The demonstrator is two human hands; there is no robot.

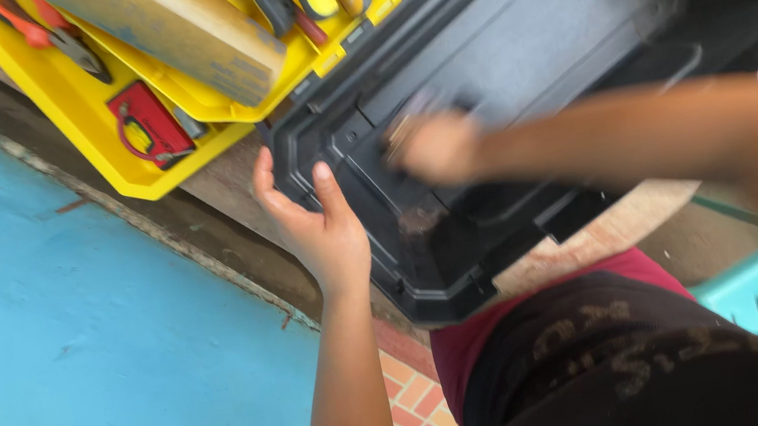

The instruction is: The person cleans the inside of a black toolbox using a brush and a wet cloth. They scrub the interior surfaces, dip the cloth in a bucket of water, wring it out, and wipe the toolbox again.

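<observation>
Black toolbox (512, 33) under both hands

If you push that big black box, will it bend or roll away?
Probably not. The black toolbox looks like thick, ribbed hard plastic, so it should stay stiff. Its flat, boxy shape would likely slide rather than roll. The left hand grips its corner, while the blurred right hand rests on top, likely steadying it.
</observation>
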